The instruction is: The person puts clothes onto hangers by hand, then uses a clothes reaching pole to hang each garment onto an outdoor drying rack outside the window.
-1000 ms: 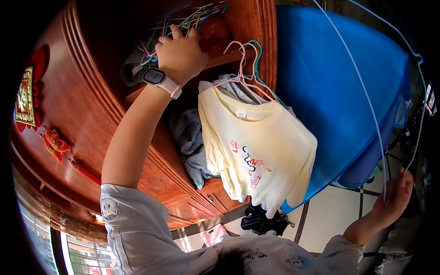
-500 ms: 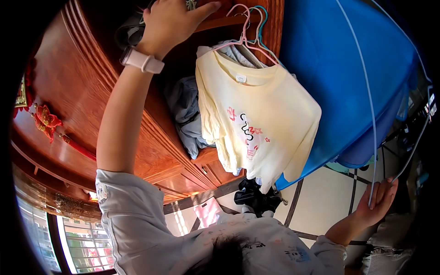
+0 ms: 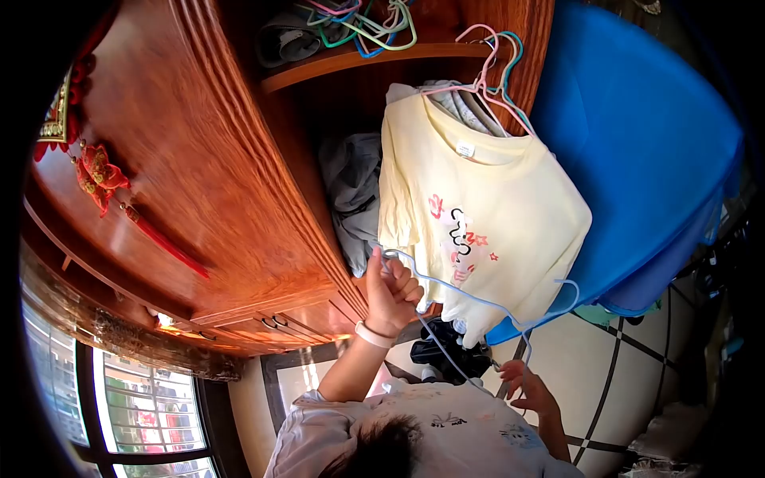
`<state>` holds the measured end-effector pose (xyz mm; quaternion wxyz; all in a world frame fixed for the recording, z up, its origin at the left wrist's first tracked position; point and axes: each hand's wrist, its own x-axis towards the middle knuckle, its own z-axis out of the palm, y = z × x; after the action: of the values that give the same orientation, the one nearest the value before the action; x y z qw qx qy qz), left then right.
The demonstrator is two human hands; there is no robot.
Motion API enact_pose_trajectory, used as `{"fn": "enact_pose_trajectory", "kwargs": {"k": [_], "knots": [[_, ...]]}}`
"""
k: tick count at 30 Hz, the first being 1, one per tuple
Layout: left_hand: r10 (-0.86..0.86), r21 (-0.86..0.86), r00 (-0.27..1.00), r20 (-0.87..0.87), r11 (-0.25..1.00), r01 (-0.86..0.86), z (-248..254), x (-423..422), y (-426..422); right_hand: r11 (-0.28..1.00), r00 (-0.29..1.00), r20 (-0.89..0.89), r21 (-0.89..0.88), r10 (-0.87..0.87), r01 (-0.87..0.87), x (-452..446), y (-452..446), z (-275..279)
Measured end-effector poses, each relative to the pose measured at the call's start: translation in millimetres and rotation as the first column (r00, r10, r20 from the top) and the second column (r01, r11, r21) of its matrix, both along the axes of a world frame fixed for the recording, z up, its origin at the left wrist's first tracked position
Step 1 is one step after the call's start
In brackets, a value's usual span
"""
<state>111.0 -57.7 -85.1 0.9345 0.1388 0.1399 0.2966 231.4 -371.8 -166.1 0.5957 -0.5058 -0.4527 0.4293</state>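
A thin light-blue clothes hanger [image 3: 458, 293] is stretched across in front of me, its hook pointing right. My left hand [image 3: 390, 296], with a pale band at the wrist, is closed around one end of it. At its other end my right hand [image 3: 532, 390] has its fingers curled around the wire. Just behind the hanger, a cream long-sleeved shirt [image 3: 498, 191] with a pink and black print hangs from a pink hanger [image 3: 483, 70]. More hung clothes and a teal hanger [image 3: 510, 68] are partly hidden behind that shirt.
Several coloured hangers [image 3: 390, 24] lie on the upper shelf [image 3: 358, 64] of a wooden cabinet [image 3: 239, 199]. Grey clothing [image 3: 355, 191] is stuffed lower down. Large blue material [image 3: 629, 159] fills the right side. A black bag-like item [image 3: 446, 350] sits on the tiled floor [image 3: 574, 358].
My left hand has come down from the upper shelf to the light-blue hanger. My right hand has moved inward with the hanger, from the far right to in front of me.
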Motion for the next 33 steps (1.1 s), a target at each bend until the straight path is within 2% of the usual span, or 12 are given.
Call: {"fn": "enact_pose_trajectory", "kwargs": {"k": [3, 4, 6, 8, 9, 10, 11, 15, 18, 21, 26, 33], "knots": [[-0.078, 0.188, 0.996, 0.040, 0.980, 0.069, -48.5, 31.9, -2.5, 0.976, 0.593, -0.805, -0.126, 0.002, -0.175, -43.0, 22.2, 4.3], [-0.036, 0.395, 0.988, -0.148, 0.914, 0.093, -62.3, 44.1, 12.6, 0.963, 0.580, -0.813, -0.193, -0.050, -0.188, -45.1, 25.6, 25.4], [0.511, 0.841, 0.793, -0.333, 0.541, 0.005, -91.8, 70.7, 65.2, 0.938, 0.585, -0.803, -0.282, -0.116, -0.201, -47.8, 26.7, 52.7], [0.980, 0.968, 0.161, -0.116, 0.075, 0.239, -86.6, 75.9, 129.0, 0.939, 0.682, -0.725, -0.293, -0.095, -0.180, -42.9, 14.2, 39.7], [0.935, 0.855, -0.188, -0.302, 0.353, 0.381, -98.5, 82.4, 171.0, 0.941, 0.727, -0.681, -0.297, -0.091, -0.160, -40.8, 8.4, 30.9], [0.885, 0.821, -0.335, -0.322, 0.437, 0.366, -103.4, 87.6, 195.0, 0.943, 0.759, -0.644, -0.301, -0.090, -0.143, -38.7, 3.6, 23.9], [0.853, 0.773, -0.193, -0.484, 0.521, 0.361, -85.5, 81.8, 202.2, 0.945, 0.786, -0.612, -0.300, -0.090, -0.126, -36.8, 0.8, 19.3], [0.733, 0.523, -0.227, -0.641, 0.633, 0.570, -83.1, 92.1, 221.4, 0.953, 0.844, -0.529, -0.293, -0.094, -0.077, -33.0, -4.5, 11.5], [0.853, 0.643, -0.057, -0.519, 0.433, 0.631, -72.0, 93.8, 245.4, 0.959, 0.878, -0.469, -0.279, -0.093, -0.048, -28.5, -6.6, 9.9], [0.996, 0.957, 0.066, -0.061, 0.039, 0.289, -13.7, 95.9, 244.8, 0.966, 0.904, -0.419, -0.259, -0.089, -0.025, -27.8, -10.0, 7.3], [0.722, 0.952, 0.626, 0.296, -0.276, -0.132, 142.1, 2.7, 127.5, 0.989, 0.944, -0.323, -0.145, -0.070, 0.024, -25.7, 13.3, 16.8], [0.794, 0.793, 0.340, 0.504, -0.270, -0.545, 167.5, -165.9, 14.1, 0.999, 0.959, 0.280, 0.027, -0.051, 0.045, -8.0, 56.7, 24.4]]}}
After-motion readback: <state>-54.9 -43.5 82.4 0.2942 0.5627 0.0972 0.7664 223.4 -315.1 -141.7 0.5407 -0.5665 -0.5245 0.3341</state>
